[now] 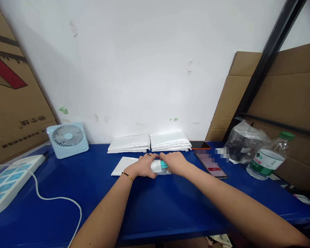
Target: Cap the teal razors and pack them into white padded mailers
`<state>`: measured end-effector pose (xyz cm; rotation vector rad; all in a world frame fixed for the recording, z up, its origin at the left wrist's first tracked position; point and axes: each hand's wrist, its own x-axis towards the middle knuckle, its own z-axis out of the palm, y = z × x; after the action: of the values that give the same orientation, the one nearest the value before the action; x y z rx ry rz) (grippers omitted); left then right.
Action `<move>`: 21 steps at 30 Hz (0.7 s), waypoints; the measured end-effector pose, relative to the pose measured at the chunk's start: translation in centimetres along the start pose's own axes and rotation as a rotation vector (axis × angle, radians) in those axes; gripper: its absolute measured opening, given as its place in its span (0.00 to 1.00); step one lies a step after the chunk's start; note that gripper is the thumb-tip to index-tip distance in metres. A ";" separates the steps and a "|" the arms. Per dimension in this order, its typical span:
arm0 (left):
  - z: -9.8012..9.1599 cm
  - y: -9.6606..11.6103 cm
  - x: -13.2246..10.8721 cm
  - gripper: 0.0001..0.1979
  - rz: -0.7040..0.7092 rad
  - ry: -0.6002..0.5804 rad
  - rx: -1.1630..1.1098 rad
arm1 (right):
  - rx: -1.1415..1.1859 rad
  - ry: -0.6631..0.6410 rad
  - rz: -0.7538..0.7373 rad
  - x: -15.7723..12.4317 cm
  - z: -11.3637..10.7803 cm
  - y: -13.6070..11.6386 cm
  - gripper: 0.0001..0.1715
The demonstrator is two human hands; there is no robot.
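Observation:
My left hand point(145, 166) curls round a small bundle point(156, 166) in clear, whitish plastic wrap, thumb on the near side. A teal, ridged part point(164, 164) sticks out of the bundle's right end. There my right hand point(176, 162) pinches it with bent fingers; what exactly the teal part is cannot be made out. Both hands are just above a flat white mailer envelope point(122, 166), which shows to the left of my left hand and a little below the bundle. Behind the hands, two stacks of white envelopes, a left stack point(129, 143) and a right stack point(170, 140), rest against the wall.
On the blue table point(155, 206) a light-blue fan point(68, 139) and a white power strip point(18, 179) with a looping cable point(54, 198) stand left. Right are a lit phone point(211, 167), a dark phone point(200, 145), a plastic-bagged container point(245, 141) and a bottle point(268, 158). Cardboard flanks both sides.

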<state>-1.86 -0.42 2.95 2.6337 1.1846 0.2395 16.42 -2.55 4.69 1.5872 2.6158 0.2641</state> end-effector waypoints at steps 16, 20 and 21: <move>1.5 0.2 0.2 0.54 -0.095 -0.039 0.040 | 1.635 0.412 0.304 -1.5 5.7 2.4 0.29; -0.4 -1.0 -1.2 0.50 -0.302 0.023 0.031 | 1.830 0.540 0.570 -1.4 7.0 1.7 0.36; -1.1 -1.7 -1.8 0.47 -0.421 0.080 0.031 | 1.817 0.536 0.597 -1.4 7.0 1.6 0.37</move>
<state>-4.54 -0.53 3.42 2.3420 1.7410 0.2482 19.53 -2.31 -1.94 2.7509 2.2305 -2.6194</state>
